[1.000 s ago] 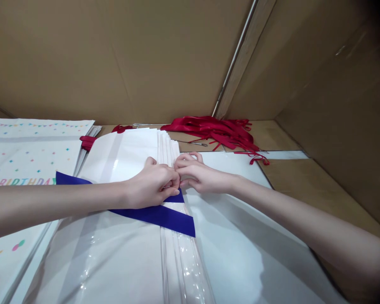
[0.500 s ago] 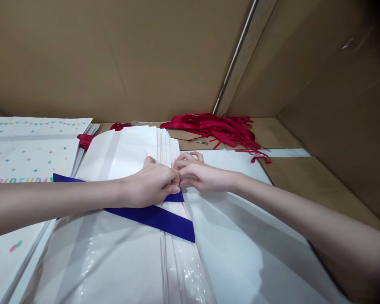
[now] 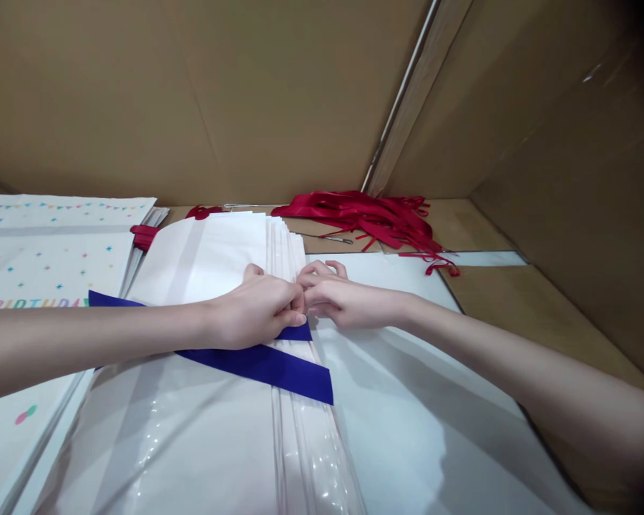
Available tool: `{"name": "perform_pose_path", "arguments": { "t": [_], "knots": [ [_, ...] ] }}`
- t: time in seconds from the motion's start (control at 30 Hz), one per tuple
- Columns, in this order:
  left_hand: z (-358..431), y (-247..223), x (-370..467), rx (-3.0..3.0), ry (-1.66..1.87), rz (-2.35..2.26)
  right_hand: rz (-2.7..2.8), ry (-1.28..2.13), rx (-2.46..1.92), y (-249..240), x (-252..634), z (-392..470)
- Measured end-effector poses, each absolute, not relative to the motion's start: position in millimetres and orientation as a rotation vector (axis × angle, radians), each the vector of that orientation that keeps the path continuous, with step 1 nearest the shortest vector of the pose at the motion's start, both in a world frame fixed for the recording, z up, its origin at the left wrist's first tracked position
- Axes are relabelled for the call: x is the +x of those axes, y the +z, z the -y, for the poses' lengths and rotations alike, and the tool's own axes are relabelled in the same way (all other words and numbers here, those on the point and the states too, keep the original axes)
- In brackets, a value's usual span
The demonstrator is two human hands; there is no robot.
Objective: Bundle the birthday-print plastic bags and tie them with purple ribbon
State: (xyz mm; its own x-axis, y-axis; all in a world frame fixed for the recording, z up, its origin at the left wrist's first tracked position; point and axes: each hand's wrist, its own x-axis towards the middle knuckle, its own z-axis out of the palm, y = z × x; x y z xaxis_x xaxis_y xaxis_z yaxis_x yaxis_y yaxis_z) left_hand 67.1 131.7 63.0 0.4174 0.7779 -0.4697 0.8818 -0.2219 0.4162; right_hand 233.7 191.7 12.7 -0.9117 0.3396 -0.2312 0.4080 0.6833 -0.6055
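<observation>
A stack of white plastic-covered sheets [image 3: 209,443], fanned at its right edge, lies in front of me. Across it runs a wide blue ribbon [image 3: 279,368], with one loose end slanting to the right. My left hand [image 3: 265,307] is closed in a pinch over the ribbon near the stack's right edge. Another bit of blue ribbon shows just below its thumb. Fingertips of my right hand [image 3: 335,293] meet the left ones, bent and pressed together; what they pinch is hidden between the hands.
On the left lies a stack of printed birthday sheets [image 3: 48,250]. A heap of red ribbons [image 3: 359,214] lies at the back, with a thin metal hook tool [image 3: 327,237] beside it. A white sheet [image 3: 408,400] covers the right side. Cardboard walls [image 3: 193,93] enclose the back and right.
Both hands stay almost in place at the stack's right edge. The loose blue ribbon end has shifted slightly up and to the right.
</observation>
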Motion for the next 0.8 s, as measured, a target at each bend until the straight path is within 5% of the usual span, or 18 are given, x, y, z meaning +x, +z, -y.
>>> {"name": "perform_pose_path", "arguments": {
  "t": [0.57, 0.8],
  "knots": [
    [-138.6, 70.6, 77.6, 1.925, -0.262, -1.505, -2.75, -1.144, 0.91, 5.4, 228.8, -175.1],
    [-134.8, 73.1, 79.0, 1.87, -0.079, -1.552, -2.982, -1.681, 1.299, -20.0, 247.4, -160.1]
  ]
}}
